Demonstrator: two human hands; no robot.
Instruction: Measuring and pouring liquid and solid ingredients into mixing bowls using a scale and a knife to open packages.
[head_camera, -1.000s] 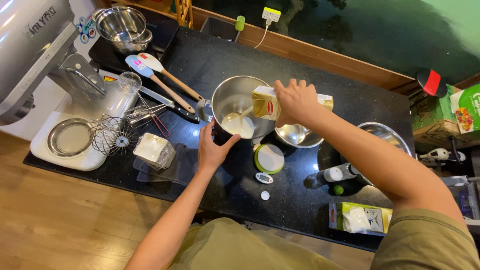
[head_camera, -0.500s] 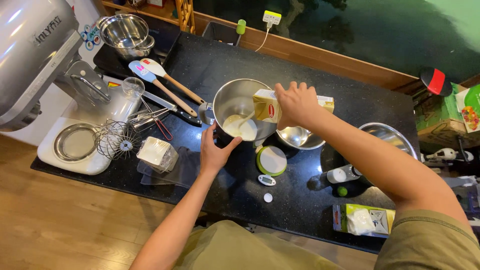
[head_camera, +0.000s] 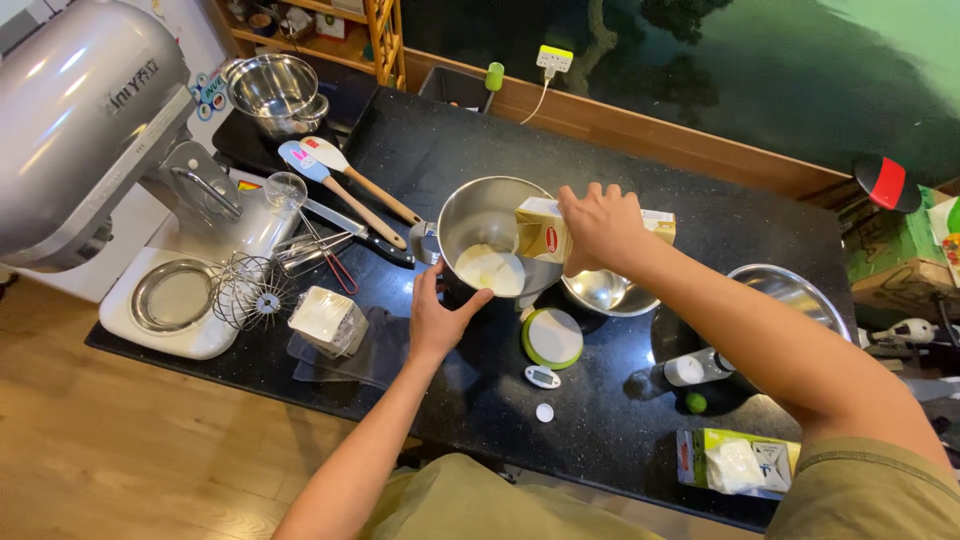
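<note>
Compared to half a second back, hardly anything is changing: the right hand (head_camera: 600, 225) is still gripping the carton (head_camera: 545, 232) tipped over the steel mixing bowl (head_camera: 480, 215) mid-bench, and the left hand (head_camera: 438, 318) is still cupping that bowl's near rim, fingers half curled. Counting up, I'm seeing two spatulas (head_camera: 345, 180), one whisk attachment (head_camera: 250, 295), one stand mixer (head_camera: 90, 130) and one small green scale (head_camera: 552, 338) sitting on the black bench (head_camera: 700, 230).

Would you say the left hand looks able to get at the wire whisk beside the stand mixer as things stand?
Probably yes. The left hand only steadies the steel bowl, and the wire whisk lies uncovered to its left on the counter. Only a small wrapped block sits between them, low enough to pass over.
</note>
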